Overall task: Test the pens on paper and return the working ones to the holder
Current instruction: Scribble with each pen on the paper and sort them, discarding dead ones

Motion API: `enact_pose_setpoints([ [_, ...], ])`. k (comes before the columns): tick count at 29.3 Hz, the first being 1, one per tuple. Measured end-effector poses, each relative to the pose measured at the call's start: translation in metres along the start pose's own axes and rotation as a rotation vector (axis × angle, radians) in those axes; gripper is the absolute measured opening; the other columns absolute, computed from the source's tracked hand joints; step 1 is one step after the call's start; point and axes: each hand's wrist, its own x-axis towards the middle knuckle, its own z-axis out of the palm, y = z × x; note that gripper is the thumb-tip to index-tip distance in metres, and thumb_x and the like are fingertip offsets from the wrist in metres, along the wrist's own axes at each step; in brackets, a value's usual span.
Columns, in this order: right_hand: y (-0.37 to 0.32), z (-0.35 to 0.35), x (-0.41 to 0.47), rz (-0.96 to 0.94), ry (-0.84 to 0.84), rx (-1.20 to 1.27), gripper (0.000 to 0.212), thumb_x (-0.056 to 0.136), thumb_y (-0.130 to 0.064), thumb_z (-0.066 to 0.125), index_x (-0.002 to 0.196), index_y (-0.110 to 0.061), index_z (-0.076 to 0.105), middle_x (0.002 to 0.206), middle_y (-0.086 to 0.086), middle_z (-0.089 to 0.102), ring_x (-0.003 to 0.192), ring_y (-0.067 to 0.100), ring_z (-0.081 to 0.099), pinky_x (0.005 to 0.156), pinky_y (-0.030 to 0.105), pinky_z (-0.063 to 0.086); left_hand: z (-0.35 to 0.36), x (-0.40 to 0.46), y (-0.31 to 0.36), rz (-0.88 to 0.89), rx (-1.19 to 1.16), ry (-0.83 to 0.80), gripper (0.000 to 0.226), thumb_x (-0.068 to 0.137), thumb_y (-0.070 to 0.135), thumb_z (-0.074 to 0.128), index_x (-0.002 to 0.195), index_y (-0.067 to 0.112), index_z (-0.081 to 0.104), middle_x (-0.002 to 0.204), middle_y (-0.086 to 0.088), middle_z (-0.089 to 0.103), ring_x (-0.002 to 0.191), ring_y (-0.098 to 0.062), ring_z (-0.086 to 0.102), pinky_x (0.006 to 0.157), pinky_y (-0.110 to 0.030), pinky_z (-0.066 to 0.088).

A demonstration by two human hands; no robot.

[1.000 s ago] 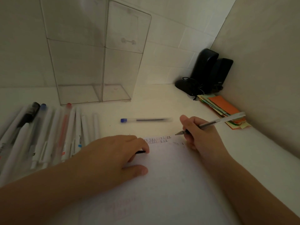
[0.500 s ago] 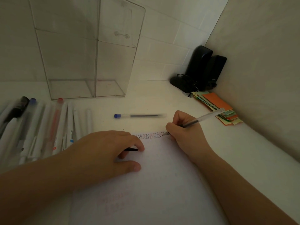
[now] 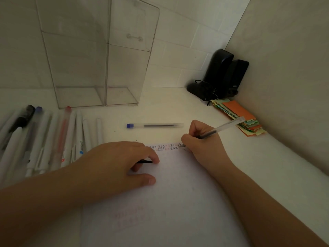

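A white sheet of paper (image 3: 174,196) lies on the desk with two rows of small written marks (image 3: 165,147) along its top edge. My right hand (image 3: 201,141) grips a clear-barrelled black pen (image 3: 224,126), its tip touching the paper at the right end of the marks. My left hand (image 3: 117,163) rests on the paper, fingers curled round a thin black pen cap (image 3: 145,161). A blue-capped clear pen (image 3: 154,125) lies alone beyond the paper. Several pens (image 3: 53,138) lie in a row at the left. The clear acrylic holder (image 3: 99,56) stands at the back.
Black speakers with a cable (image 3: 220,77) stand in the far right corner. A stack of coloured paper slips (image 3: 240,118) lies by the right wall. Tiled wall runs behind the desk.
My right hand brought the pen down from above the paper until its tip met the end of the written marks. The left hand stayed put on the paper.
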Motion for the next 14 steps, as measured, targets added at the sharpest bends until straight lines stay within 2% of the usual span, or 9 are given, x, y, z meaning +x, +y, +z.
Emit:
enact_pose_setpoints([
  [2,-0.0001,-0.0008,0.0003,0.009,-0.003,0.025,0.024,0.074,0.001,0.057,0.063,0.007,0.037,0.055,0.014,0.038,0.051,0.016,0.032,0.042,0.02,0.025,-0.0003,0.0002,-0.0004,-0.002,0.005,-0.012,0.056,0.06,0.077,0.027,0.109,0.052,0.04,0.109,0.032,0.032,0.099,0.01,0.037,0.063,-0.007,0.034],
  [5,0.0009,-0.0006,0.0004,0.003,-0.004,0.016,0.023,0.075,0.001,0.056,0.063,0.007,0.037,0.055,0.014,0.039,0.051,0.015,0.033,0.042,0.02,0.026,-0.0003,0.0005,0.0005,-0.006,0.004,-0.006,0.051,0.066,0.077,0.031,0.109,0.051,0.041,0.087,0.019,0.048,0.097,0.007,0.039,0.066,-0.009,0.036],
  [8,0.0011,-0.0003,0.0,-0.003,-0.009,-0.005,0.022,0.076,0.0,0.057,0.064,0.007,0.04,0.055,0.014,0.04,0.049,0.013,0.034,0.042,0.018,0.027,-0.0008,0.0006,0.0027,-0.02,-0.019,0.004,0.036,0.076,0.064,0.044,0.109,0.052,0.042,0.079,0.019,0.047,0.095,0.006,0.039,0.066,-0.009,0.036],
  [12,-0.0007,-0.0018,-0.0004,0.01,-0.031,0.004,0.021,0.076,0.0,0.058,0.061,0.002,0.042,0.052,0.008,0.039,0.044,0.006,0.032,0.04,0.014,0.027,0.0004,0.0,0.0006,-0.01,-0.033,0.02,0.032,0.076,0.068,0.042,0.105,0.053,0.042,0.086,0.016,0.048,0.098,0.008,0.036,0.064,-0.008,0.034],
  [14,-0.0015,-0.0024,-0.0005,0.02,-0.051,0.012,0.021,0.075,0.0,0.058,0.06,-0.003,0.043,0.052,0.009,0.04,0.044,0.007,0.032,0.041,0.017,0.028,0.0007,0.0006,0.0004,-0.006,-0.033,0.022,0.035,0.075,0.069,0.04,0.106,0.052,0.043,0.091,0.018,0.047,0.095,0.005,0.04,0.065,-0.009,0.035],
])
